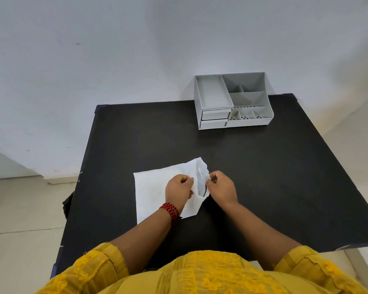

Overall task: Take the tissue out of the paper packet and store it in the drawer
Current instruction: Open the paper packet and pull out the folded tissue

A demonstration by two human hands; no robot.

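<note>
A white paper packet (151,187) lies flat on the black table (263,177), its open end crumpled and turned up to the right. My left hand (179,188) pinches the packet's near lip. My right hand (220,187) pinches the opposite lip, and a dark gap shows between them. The tissue inside is hidden. A grey desk organiser (232,100) stands at the table's far right, with two small drawers (215,119) stacked at its front left, both shut.
The organiser has several open top compartments. A white wall rises behind the table, and the tiled floor lies to the left. A red and black bracelet circles my left wrist.
</note>
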